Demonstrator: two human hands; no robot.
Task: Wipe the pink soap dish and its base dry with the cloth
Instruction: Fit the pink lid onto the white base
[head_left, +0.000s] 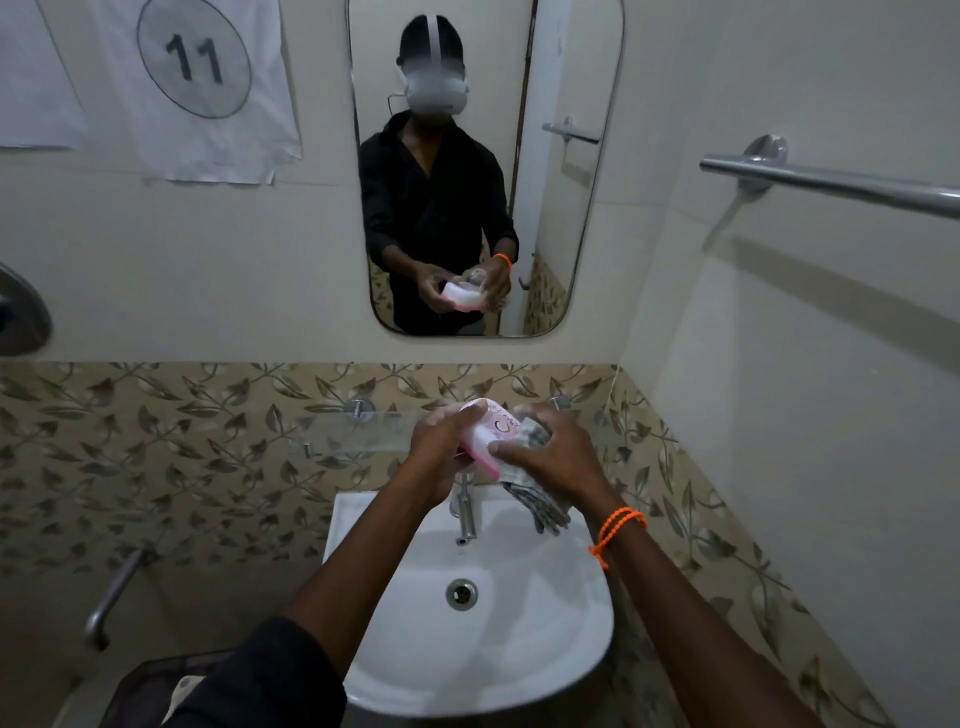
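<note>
Pink soap dish (485, 434) is up in the air over the white basin (415, 623), held in front of the glass shelf (363, 434) and well above the tap (464, 512). The left hand (441, 441) has it, fingers curled round its far and near edges, so the grip on that side is a firm clasp on the dish itself. The right hand (550, 449) is wrapped round a bunched patterned cloth (530, 486), pinching it against the dish's right end, with the loose tail of the cloth hanging down toward the basin.

What the next wipe turns on, as I read it: the dish lies just left of the cloth hand, touching it, with its long axis running from lower left near the left palm up and away toward the shelf. The right hand is the one that must travel along that axis; the left only steadies.

Counting: one dish piece that I can make out (whether the base is nested under it or elsewhere I cannot tell), one cloth, two hands, one tap, one drain (461, 594). The mirror (597, 208) repeats the pair of hands and the dish from the front, and an orange cord (621, 525) circles the right wrist.
</note>
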